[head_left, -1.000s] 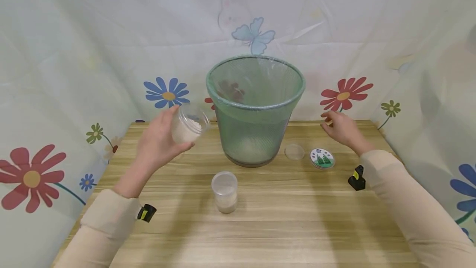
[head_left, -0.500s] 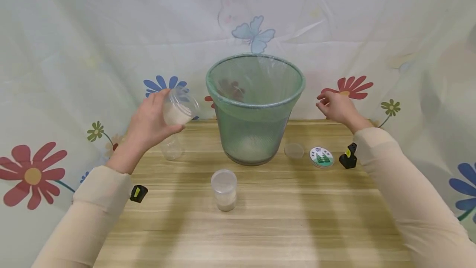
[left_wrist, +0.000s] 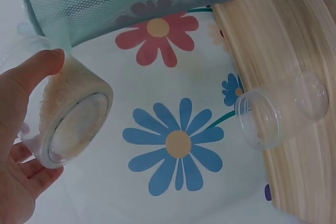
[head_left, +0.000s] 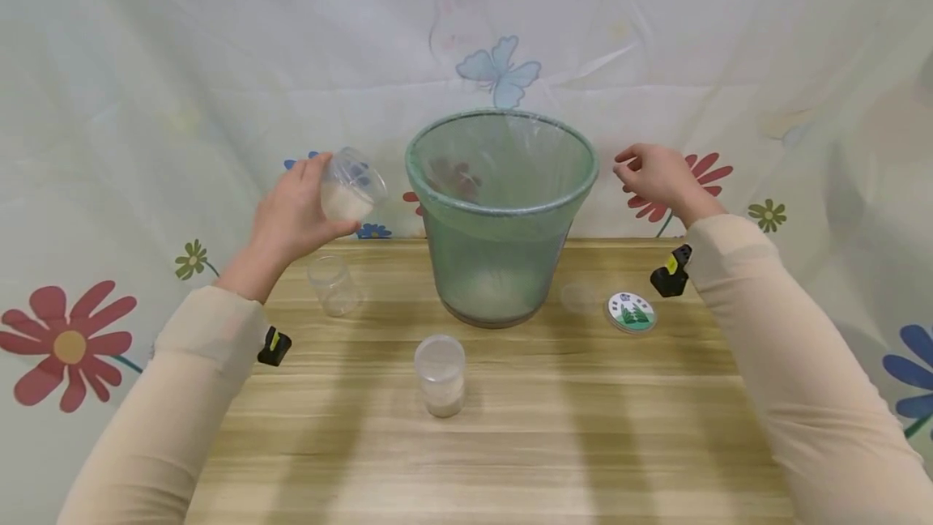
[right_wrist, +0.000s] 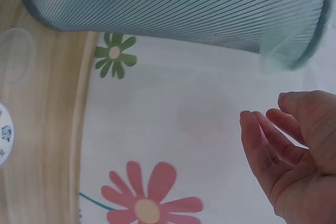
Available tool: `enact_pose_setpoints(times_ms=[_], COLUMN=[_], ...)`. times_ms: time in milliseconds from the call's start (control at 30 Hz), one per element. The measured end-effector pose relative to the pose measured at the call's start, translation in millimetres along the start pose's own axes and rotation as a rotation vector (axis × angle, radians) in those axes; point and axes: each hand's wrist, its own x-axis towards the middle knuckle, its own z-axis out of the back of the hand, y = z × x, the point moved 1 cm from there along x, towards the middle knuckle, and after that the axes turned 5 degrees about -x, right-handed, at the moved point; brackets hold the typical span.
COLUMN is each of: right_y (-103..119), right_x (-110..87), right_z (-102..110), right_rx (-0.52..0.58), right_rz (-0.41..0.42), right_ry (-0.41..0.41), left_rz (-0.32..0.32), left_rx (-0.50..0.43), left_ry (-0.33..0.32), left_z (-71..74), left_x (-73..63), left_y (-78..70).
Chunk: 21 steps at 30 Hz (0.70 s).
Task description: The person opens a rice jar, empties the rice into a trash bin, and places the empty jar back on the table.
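My left hand (head_left: pixel 287 213) grips a clear plastic jar (head_left: pixel 348 194) partly filled with white grains, tilted with its mouth toward the bin. The jar is in the air, left of the bin and apart from it. In the left wrist view the grains (left_wrist: pixel 76 90) lie against its wall and base. The green mesh bin (head_left: pixel 496 266) stands at the back of the table with a clear liner over its rim. Right of the rim, my right hand (head_left: pixel 659 177) hangs in the air, fingers loosely bent, holding nothing; it does not touch the bin.
A second clear jar (head_left: pixel 441 379) with some white contents stands front centre. An empty clear jar (head_left: pixel 334 286) stands at left, below my left hand. Right of the bin lie a clear disc (head_left: pixel 579 298) and a round printed lid (head_left: pixel 631 313). A patterned curtain (head_left: pixel 291 39) encloses the table.
My left hand has raised the jar up and slightly left, uncovering the empty jar below. My right hand has risen and moved slightly left toward the bin's rim.
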Motion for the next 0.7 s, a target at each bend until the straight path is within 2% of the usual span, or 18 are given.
enact_pose_setpoints(times_ms=[100, 200, 333, 533, 700], right_y=[6.3, 11.6, 19.1, 33.1, 42.0], right_x=[1.7, 3.1, 4.0, 5.3, 6.2], right_z=[5.1, 10.7, 18.4, 26.6, 28.6], right_rx=[0.052, 0.148, 0.238, 0.249, 0.249], right_rz=[-0.015, -0.056, -0.104, -0.130, -0.174], right_ry=[0.016, 0.043, 0.068, 0.076, 0.082], left_rz=[0.002, 0.006, 0.032, 0.048, 0.040], left_rx=[0.004, 0.004, 0.004, 0.030, 0.041], left_ry=[0.003, 0.009, 0.029, 0.041, 0.035], left_z=[2.9, 7.0, 13.0, 22.4, 30.3], left_x=[5.4, 11.1, 17.6, 24.8, 31.4], left_y=[-1.2, -2.1, -2.2, -0.8, -6.5])
